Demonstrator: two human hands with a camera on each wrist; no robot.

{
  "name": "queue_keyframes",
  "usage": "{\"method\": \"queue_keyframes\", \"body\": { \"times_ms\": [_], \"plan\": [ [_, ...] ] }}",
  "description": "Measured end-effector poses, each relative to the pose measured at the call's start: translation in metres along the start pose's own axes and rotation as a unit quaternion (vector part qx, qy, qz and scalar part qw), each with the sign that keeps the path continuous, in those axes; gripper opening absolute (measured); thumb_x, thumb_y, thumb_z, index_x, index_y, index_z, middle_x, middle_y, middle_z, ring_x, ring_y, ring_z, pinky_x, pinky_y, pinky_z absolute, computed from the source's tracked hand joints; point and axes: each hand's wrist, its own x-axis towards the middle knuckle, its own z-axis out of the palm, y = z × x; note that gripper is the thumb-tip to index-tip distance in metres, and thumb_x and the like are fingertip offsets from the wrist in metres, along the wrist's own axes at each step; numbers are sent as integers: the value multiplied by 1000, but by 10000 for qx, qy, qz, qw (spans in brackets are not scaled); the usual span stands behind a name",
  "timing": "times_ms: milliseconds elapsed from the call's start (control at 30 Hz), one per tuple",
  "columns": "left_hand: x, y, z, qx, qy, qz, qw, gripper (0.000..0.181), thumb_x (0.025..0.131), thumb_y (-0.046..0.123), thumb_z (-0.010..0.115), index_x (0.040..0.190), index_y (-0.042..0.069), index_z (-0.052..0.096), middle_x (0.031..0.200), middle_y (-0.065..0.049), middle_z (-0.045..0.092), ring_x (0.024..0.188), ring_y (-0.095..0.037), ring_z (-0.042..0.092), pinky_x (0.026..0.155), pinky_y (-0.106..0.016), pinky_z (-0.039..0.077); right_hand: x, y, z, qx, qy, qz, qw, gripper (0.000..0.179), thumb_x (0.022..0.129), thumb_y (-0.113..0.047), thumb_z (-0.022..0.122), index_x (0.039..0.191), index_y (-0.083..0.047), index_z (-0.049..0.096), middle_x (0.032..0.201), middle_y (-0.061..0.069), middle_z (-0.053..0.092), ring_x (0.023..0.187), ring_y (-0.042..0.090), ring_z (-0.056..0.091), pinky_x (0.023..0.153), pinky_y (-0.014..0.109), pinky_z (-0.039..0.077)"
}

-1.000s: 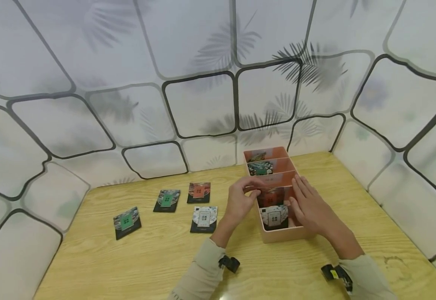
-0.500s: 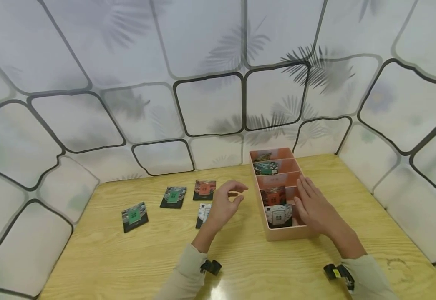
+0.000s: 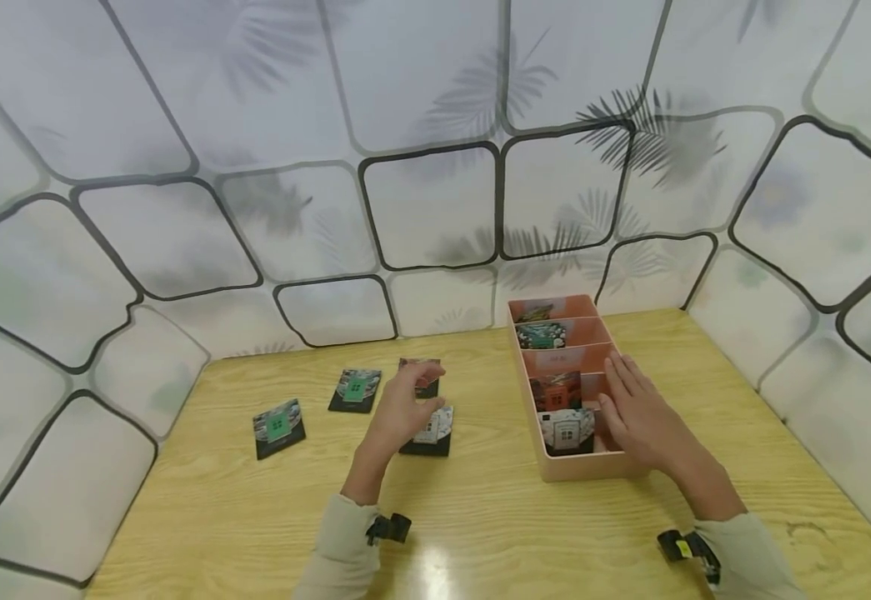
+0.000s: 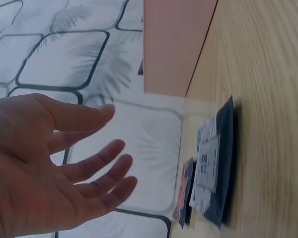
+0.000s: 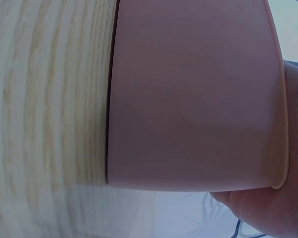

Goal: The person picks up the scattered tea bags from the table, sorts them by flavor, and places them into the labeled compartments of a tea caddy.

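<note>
My left hand [image 3: 397, 408] hovers over a black-and-white sachet [image 3: 435, 443] and a red-label sachet [image 3: 429, 389], partly covering both. In the left wrist view, its fingers are loosely bent, with nothing between them and the thumb. Straight fingers of my right hand [image 3: 645, 421] rest along the right rim of a pink divided box [image 3: 593, 469], the thumb on the inner side. Inside its front compartment stand another white sachet [image 3: 567, 433] and a red one [image 3: 557, 390]. Farther back are a green-label sachet [image 3: 543, 336] and a yellowish one [image 3: 536, 313].
Two green-label sachets [image 3: 356, 390] lie flat left of my left hand, one farther left than the other. Thin dividers cross the box. A patterned wall covering [image 3: 435, 208] encloses the wooden table [image 3: 495, 533] at the back and sides.
My left hand has let go inside the box and moved left to above the loose sachets. My right hand stays on the box rim. The view has shifted slightly.
</note>
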Motion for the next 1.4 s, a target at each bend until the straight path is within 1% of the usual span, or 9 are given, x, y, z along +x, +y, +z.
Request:
{"method": "queue_keyframes", "body": {
  "times_ms": [133,333,400,567,767,933,1067,1267,1400],
  "plan": [
    [-3,-6,-5,424,-190,-136,9988,43,91,-2,75,132,-1,63,132,-22,61,122,-42,57,98,-57,48,1,-1,-3,-23,-7,15,10000,63,110,-22,41,155,17,21,164,34,14,152,49,12,121,57,15],
    [-5,-11,-5,673,-581,-1012,9909,43,93,6,76,133,3,63,142,-24,52,132,-44,49,99,-58,47,2,0,-5,-51,-38,33,10000,64,110,-23,41,156,16,20,164,34,13,153,48,11,121,58,15],
    [-5,-13,-3,743,-683,-1183,9878,39,94,9,76,131,4,64,142,-25,51,130,-45,49,96,-58,48,1,1,-4,-35,-3,19,10000,63,110,-23,41,156,16,20,164,34,13,152,49,11,122,58,14],
    [-7,-17,2,909,-759,-1275,9847,34,93,9,78,125,5,67,138,-28,51,126,-47,49,91,-56,49,0,2,-3,10,35,-8,10000,63,110,-23,41,156,16,20,164,34,13,152,49,11,123,56,12],
    [-7,-19,6,1317,-913,-1529,9752,43,82,14,89,120,10,68,140,-26,49,128,-47,45,94,-58,48,2,1,-6,63,-34,45,10000,64,111,-24,40,156,15,19,165,34,12,153,49,10,121,59,14],
    [-6,-20,6,1570,-950,-1494,9716,42,77,14,93,111,11,68,136,-26,50,120,-43,47,95,-59,46,3,1,-7,49,-64,30,10000,64,111,-24,39,156,15,17,165,33,10,153,48,9,122,57,12],
    [-7,-20,6,1483,-941,-1450,9737,41,76,12,93,109,11,67,132,-24,50,113,-41,47,90,-56,47,3,4,-3,64,-26,-21,10000,63,112,-25,36,157,15,17,165,33,10,153,48,8,123,54,8],
    [-5,-23,8,1054,-929,-1511,9785,41,76,3,91,108,7,66,127,-22,42,100,-33,52,78,-44,51,2,6,1,104,51,-77,9999,63,111,-24,37,156,16,18,164,34,11,153,47,8,124,50,4],
    [-5,-26,10,935,-945,-1513,9795,40,75,1,91,106,5,67,133,-25,41,107,-33,54,80,-43,53,1,4,2,122,72,-71,9999,62,111,-23,39,155,17,20,164,35,13,153,47,9,124,51,7]
  ]
}}
